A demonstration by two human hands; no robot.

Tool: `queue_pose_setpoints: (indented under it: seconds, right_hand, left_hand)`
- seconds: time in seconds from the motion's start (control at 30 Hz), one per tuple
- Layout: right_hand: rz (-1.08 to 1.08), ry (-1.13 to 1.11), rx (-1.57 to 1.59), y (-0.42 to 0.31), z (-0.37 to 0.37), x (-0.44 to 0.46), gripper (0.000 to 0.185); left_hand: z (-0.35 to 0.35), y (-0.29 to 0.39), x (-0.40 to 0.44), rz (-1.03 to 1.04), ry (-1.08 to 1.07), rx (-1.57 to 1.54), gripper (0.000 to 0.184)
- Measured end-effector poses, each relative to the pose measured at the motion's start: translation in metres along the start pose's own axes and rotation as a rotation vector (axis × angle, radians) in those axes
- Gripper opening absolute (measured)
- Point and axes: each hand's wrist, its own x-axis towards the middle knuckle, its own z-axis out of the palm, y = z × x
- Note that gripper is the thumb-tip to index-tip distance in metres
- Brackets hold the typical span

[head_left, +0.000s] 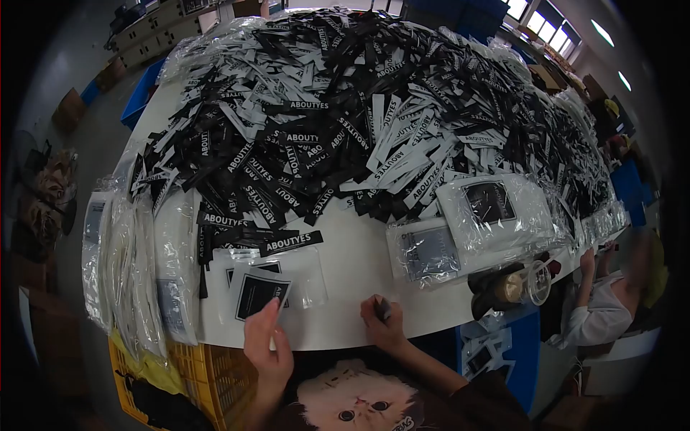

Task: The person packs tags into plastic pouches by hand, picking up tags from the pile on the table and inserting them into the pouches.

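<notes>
My left hand [269, 343] pinches the lower right corner of a small clear plastic bag [260, 296] with a black printed square on it. That bag lies tilted over other clear bags [310, 276] near the table's front edge. My right hand [384, 322] is closed at the front edge, to the right of the bags. Something small and dark shows between its fingers, but I cannot make out what. Just behind the bags lie black strips [293, 243] with white ABOUTYES lettering. Beyond them spreads a big heap of black and white strips [309, 136].
Bundled plastic bags [129, 266] line the left edge. Wrapped bag packs [496, 212] sit at the right, near a plastic cup [537, 282]. Below are a yellow crate [223, 377] and a blue bin [528, 359] holding bags. Another person [607, 312] is at the far right.
</notes>
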Motion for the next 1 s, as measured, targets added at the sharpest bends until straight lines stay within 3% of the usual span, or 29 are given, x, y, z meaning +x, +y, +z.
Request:
queue_pose_setpoints:
  seconds: [0.1, 0.17, 0.27, 0.37, 0.43, 0.53, 0.57, 0.63, 0.7, 0.77, 0.8, 0.93, 1.0]
  right_hand:
    - [0.167, -0.094, 0.271, -0.016, 0.000, 0.000, 0.014]
    - [0.121, -0.320, -0.184, -0.045, -0.001, 0.022, 0.014]
    - [0.240, -0.433, -0.186, -0.059, -0.002, 0.027, 0.013]
    - [0.075, -0.453, -0.094, -0.052, 0.009, 0.017, 0.016]
    - [0.032, -0.553, -0.142, -0.053, 0.017, 0.015, 0.018]
    - [-0.045, -0.620, -0.107, -0.056, 0.024, 0.015, 0.020]
    - [-0.078, -0.557, -0.037, -0.053, 0.022, 0.017, 0.024]
    - [-0.111, -0.492, 0.031, -0.061, 0.024, 0.020, 0.027]
    - [-0.338, -0.131, -0.350, -0.078, 0.033, 0.015, 0.042]
    - [-0.376, -0.211, -0.390, -0.072, 0.037, 0.009, 0.048]
    - [-0.414, -0.292, -0.427, -0.068, 0.038, 0.007, 0.054]
    - [-0.401, -0.395, -0.394, -0.057, 0.023, 0.014, 0.053]
    - [-0.339, -0.161, -0.403, -0.062, 0.019, 0.013, 0.048]
  left_hand:
    - [0.011, 0.015, -0.011, 0.133, -0.355, -0.010, 0.046]
    - [0.012, 0.008, -0.016, 0.151, -0.419, -0.018, 0.046]
    - [0.004, 0.004, -0.014, 0.096, -0.561, 0.012, 0.045]
    - [-0.004, 0.002, -0.015, -0.451, -0.677, -0.350, 0.043]
    - [0.005, -0.005, -0.026, -0.576, -0.512, -0.431, 0.032]
    - [0.000, 0.001, -0.018, -0.686, -0.442, -0.520, 0.015]
    - [0.007, -0.006, -0.024, -0.684, -0.317, -0.672, 0.014]
    - [0.007, -0.003, -0.023, -0.686, -0.328, -0.572, 0.015]
    - [0.010, 0.000, -0.022, -0.691, -0.344, -0.478, 0.017]
    - [0.015, 0.002, -0.016, -0.256, -0.420, -0.223, 0.024]
    - [0.016, 0.010, -0.007, -0.168, -0.401, -0.201, 0.024]
    - [0.016, 0.017, -0.009, -0.194, -0.435, -0.126, 0.021]
    - [0.015, 0.021, -0.009, -0.163, -0.421, -0.020, 0.019]
